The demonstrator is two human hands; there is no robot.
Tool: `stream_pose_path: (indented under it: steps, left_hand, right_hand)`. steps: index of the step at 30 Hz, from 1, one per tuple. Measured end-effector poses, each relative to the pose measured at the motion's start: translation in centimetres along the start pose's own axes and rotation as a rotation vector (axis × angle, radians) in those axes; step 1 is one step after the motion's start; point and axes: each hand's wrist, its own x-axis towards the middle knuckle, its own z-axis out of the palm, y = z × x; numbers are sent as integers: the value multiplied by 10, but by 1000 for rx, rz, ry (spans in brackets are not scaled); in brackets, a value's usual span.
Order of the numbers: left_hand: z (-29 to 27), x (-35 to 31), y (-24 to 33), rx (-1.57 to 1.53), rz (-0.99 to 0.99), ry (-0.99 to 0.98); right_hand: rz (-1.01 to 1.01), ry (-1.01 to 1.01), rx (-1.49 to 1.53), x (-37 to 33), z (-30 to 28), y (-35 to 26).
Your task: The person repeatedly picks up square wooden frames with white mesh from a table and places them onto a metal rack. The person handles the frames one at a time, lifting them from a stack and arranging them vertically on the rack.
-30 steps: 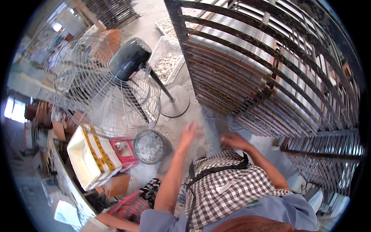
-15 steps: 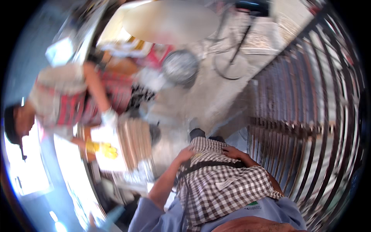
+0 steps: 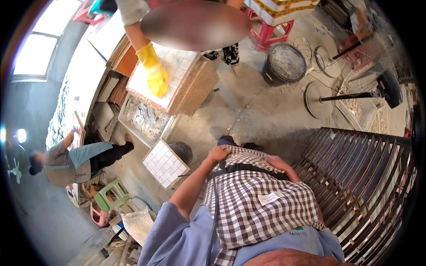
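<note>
A brown-and-white checked apron (image 3: pixel 248 199) with a black waist strap covers my front. At its upper left edge my left hand (image 3: pixel 218 154) is closed, its curled fingers against the cloth. My right hand (image 3: pixel 276 162) lies on the right side of the apron, fingers stretched along it and partly hidden. Nearest to my left arm, a square tiled panel (image 3: pixel 165 163) leans at a tilt beside a dark bucket (image 3: pixel 181 153). Beyond it, a co-worker's yellow-gloved hand (image 3: pixel 155 80) rests on a tall stack of tile-faced boards (image 3: pixel 193 91).
A slatted metal rack (image 3: pixel 355 164) stands close on my right. Ahead are a grey bucket (image 3: pixel 285 64) and a round-based pedestal fan (image 3: pixel 316 99). A crate of tile pieces (image 3: pixel 144 119), a green stool (image 3: pixel 110 195) and another person (image 3: pixel 73 164) are to the left.
My view has swung left, and the blur has cleared. The co-worker and board stack now appear farther up the picture. Both my hands remain at the apron.
</note>
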Motion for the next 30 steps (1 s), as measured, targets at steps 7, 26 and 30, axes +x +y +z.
stream_pose_path:
  steps: [7, 26, 30]
  left_hand:
    - [-27, -35, 16, -124, -322, 92]
    - [5, -77, 45, -369, -25, 854]
    - [1, -76, 42, -256, 16, 930]
  right_hand:
    - [-23, 36, -35, 9, -13, 9]
    - [-237, -14, -514, 66, -69, -169]
    - [-185, -44, -269, 84, -78, -165]
